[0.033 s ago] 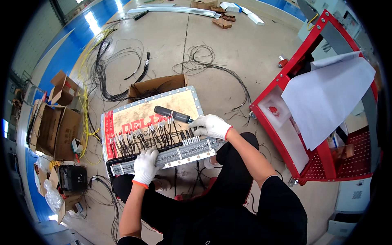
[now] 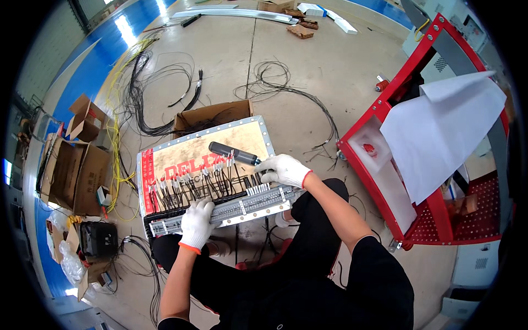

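Note:
A long grey terminal strip (image 2: 248, 207) lies slantwise along the near edge of a metal-rimmed wooden board (image 2: 247, 132) above my lap. My left hand (image 2: 196, 224), in a white glove with an orange cuff, is closed over the strip left of its middle. Many short black wires with white sleeves (image 2: 206, 179) stand up along its far side. At the strip's right end, my gloved right hand (image 2: 284, 170) has its fingers pinched beside the last wires; what lies between them is hidden. A black, cylindrical handheld screwdriver (image 2: 234, 153) rests on the board, its narrow end by those fingertips.
Right of me stands a red metal cart (image 2: 360, 129) with white paper sheets (image 2: 440, 132) draped over it. Behind the board sits an open cardboard box (image 2: 214, 114). Black cable bundles (image 2: 137, 104) cover the floor; more cartons (image 2: 77, 176) and a black case (image 2: 99, 240) are at left.

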`<state>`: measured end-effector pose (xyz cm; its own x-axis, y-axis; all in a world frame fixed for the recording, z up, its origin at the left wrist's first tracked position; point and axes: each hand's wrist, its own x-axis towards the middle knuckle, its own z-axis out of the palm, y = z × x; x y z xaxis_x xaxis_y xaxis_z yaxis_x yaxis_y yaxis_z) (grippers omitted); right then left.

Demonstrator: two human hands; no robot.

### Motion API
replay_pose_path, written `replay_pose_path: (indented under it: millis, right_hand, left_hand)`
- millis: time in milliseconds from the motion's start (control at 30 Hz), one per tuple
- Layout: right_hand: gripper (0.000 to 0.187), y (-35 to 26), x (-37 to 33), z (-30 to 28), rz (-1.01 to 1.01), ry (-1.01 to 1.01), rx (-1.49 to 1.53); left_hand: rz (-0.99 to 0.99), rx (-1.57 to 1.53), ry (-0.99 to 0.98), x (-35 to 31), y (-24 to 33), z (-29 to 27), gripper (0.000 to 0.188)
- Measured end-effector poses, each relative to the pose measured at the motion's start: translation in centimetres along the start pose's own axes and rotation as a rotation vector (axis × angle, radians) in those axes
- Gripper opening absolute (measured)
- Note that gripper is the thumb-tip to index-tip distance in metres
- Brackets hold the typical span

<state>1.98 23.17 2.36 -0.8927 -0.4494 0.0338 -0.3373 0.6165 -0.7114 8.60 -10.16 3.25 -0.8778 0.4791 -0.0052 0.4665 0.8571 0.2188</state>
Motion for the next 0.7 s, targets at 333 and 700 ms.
replay_pose_path:
  millis: [333,700]
  right_hand:
    - [0.031,0.0,0.4,0.9,0.065,-0.016,0.068]
    - [0.038,-1.5,-1.5,2.9,0.311,0.225,-0.018]
  left_hand:
    - [0.04,-0.027,0.043,0.0,-0.6,0.7,0.057]
    - [0.061,-0.048,0.074,-0.1,-1.1,0.9,0.059]
